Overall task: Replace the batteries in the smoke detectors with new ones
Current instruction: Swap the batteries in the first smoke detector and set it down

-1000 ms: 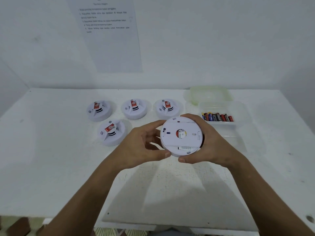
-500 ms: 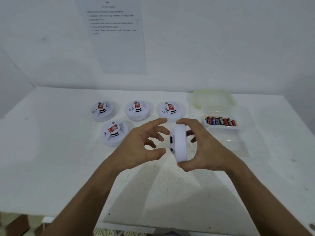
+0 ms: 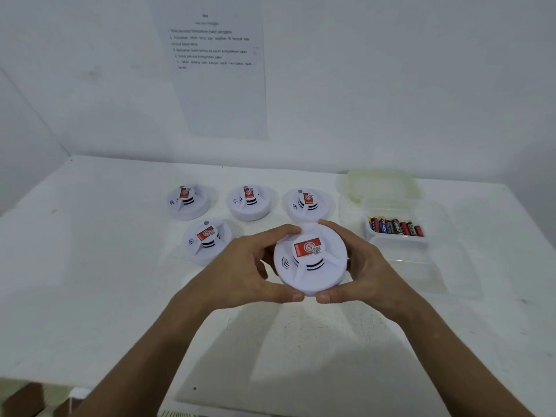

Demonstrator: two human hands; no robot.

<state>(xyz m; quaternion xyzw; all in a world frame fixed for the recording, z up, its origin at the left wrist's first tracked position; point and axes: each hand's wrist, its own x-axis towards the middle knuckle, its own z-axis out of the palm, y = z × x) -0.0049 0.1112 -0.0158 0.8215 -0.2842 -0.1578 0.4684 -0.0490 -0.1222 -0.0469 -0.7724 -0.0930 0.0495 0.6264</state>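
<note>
A round white smoke detector (image 3: 310, 263) with a red label faces up, held above the table. My left hand (image 3: 249, 269) grips its left rim and my right hand (image 3: 361, 269) grips its right rim, with both thumbs at the near edge. Several more white detectors lie face up behind it: one at the near left (image 3: 207, 240) and three in a back row (image 3: 188, 201), (image 3: 249, 201), (image 3: 308, 204). Several batteries (image 3: 395, 227) lie in a clear plastic container (image 3: 397, 240) to the right.
The white table (image 3: 90, 281) meets the wall at the back. A pale green lid (image 3: 380, 183) lies behind the battery container. Another clear container (image 3: 421, 275) sits right of my right hand. A printed instruction sheet (image 3: 216, 67) hangs on the wall.
The detector was flipped from back-side up, through standing on edge in my right hand, to label-side up. My left hand let go mid-flip and now grips the rim again.
</note>
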